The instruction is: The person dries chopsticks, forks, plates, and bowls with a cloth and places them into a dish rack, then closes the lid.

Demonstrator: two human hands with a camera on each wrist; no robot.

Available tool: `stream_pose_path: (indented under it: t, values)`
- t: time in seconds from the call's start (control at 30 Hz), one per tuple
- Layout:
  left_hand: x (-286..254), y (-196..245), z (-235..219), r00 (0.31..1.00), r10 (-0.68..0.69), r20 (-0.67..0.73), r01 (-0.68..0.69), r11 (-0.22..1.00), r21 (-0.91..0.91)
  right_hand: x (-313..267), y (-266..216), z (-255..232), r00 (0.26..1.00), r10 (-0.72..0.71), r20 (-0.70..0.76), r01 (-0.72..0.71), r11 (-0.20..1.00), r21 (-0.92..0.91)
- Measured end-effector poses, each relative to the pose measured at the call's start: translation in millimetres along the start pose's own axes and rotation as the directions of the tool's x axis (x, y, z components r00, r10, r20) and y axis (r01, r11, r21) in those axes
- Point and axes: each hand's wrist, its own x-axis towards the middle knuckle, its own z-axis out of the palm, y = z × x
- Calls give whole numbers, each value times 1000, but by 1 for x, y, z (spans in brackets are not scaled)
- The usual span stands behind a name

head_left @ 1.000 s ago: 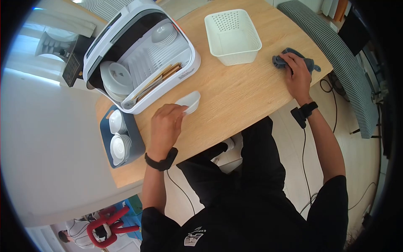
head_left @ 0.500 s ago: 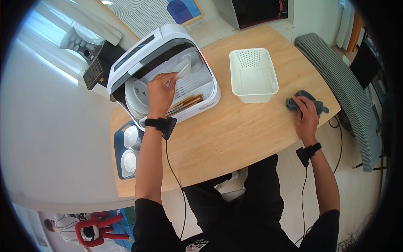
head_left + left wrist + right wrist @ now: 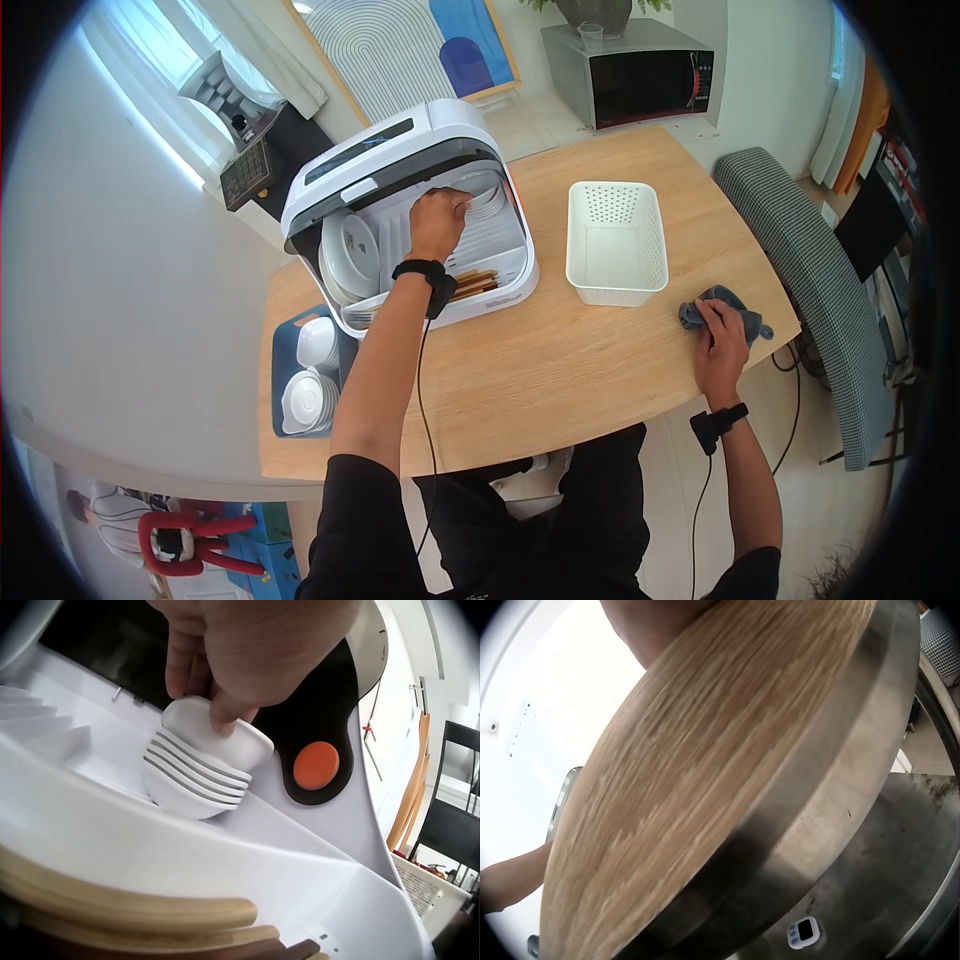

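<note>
My left hand (image 3: 438, 225) reaches into a white dish cabinet (image 3: 515, 293) with its lid raised. Between thumb and fingers it pinches a small white bowl (image 3: 247, 754), shown tilted against a stack of similar bowls (image 3: 187, 799) in the left wrist view. White plates (image 3: 352, 255) stand at the cabinet's left side, and chopsticks (image 3: 475, 282) lie in its front tray. At the table's right end, my right hand (image 3: 724, 350) rests over a dark grey bundle (image 3: 754, 325), its fingers laid across the top; the right wrist view does not show the bundle.
A white perforated basket (image 3: 615, 295) stands on the table (image 3: 560, 370) right of the cabinet. A blue-grey caddy (image 3: 284, 365) with stacked white bowls sits at the left edge. Cables trail from both wrists. Beyond the table are a microwave (image 3: 640, 85) and a checkered bench (image 3: 800, 250).
My left hand has carried the small white bowl from above the table into the cabinet, to the bowl stack. The head view has tilted up; my right hand stays on the grey bundle.
</note>
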Motion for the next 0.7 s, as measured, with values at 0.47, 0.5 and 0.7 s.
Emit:
stream_pose_path:
  t: [0.47, 0.5, 0.7]
  values:
    - [18, -1, 18, 864, -412, 289, 423, 906, 25, 1, 1, 0, 1000, -18, 4, 18, 1000, -13]
    - [19, -1, 19, 818, -443, 366, 467, 884, 27, 1, 0, -1, 1000, -25, 7, 26, 1000, -15]
    - [17, -1, 32, 821, -499, 276, 511, 859, 34, 2, -2, -2, 1000, -7, 24, 7, 1000, -13]
